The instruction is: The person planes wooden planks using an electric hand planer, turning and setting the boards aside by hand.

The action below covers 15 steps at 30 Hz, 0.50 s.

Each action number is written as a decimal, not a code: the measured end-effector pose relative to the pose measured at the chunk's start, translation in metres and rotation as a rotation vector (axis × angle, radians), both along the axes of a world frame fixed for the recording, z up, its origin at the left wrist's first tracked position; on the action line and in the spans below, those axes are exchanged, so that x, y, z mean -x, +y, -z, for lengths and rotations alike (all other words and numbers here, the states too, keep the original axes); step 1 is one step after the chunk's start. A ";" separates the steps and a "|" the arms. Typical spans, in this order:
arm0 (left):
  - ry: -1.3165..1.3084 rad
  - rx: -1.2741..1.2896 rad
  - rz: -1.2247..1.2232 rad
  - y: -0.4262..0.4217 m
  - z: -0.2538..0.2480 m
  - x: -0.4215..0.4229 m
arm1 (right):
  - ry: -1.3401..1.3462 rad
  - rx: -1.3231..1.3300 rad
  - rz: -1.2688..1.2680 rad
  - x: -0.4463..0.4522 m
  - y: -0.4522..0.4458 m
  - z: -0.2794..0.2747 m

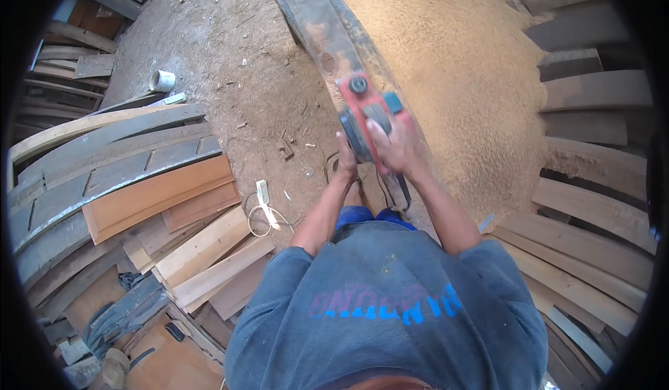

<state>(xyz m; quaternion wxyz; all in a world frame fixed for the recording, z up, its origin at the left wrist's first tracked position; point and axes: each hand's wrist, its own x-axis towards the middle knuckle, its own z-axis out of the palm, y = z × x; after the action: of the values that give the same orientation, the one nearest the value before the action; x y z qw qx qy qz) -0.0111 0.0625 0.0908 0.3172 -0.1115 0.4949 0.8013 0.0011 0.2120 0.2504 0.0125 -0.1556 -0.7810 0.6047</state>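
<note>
A red power planer [375, 122] with a black knob and a teal part rests on a long wooden plank [317, 31] that runs away from my body. Wrapped round the planer's handle is my right hand [398, 146]. My left hand [345, 156] is at the planer's left side, against its dark round housing, with the thumb up; the other fingers are mostly hidden. A dark cable hangs from the tool near my legs.
Sawdust [453, 76] covers the ground right of the plank. Stacked boards [160, 195] lie on the left, more boards [592, 202] on the right. A white cup [162, 81] lies at the upper left. A power strip [263, 192] with a white cord sits near my left forearm.
</note>
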 end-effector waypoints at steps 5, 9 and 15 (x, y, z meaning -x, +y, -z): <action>0.336 0.311 0.064 0.006 0.060 -0.001 | -0.021 -0.095 -0.008 0.128 0.016 0.015; 0.234 0.302 -0.012 0.010 0.050 -0.001 | -0.056 -0.058 0.015 0.202 0.027 0.015; 0.352 0.410 0.045 0.009 0.059 0.005 | -0.124 0.046 0.010 0.206 0.035 0.006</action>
<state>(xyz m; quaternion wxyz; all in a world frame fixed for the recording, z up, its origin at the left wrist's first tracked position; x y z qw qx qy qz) -0.0157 0.0713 0.0322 0.2148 -0.0213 0.6967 0.6841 -0.2050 0.2469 0.2439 -0.0363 -0.1969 -0.7654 0.6116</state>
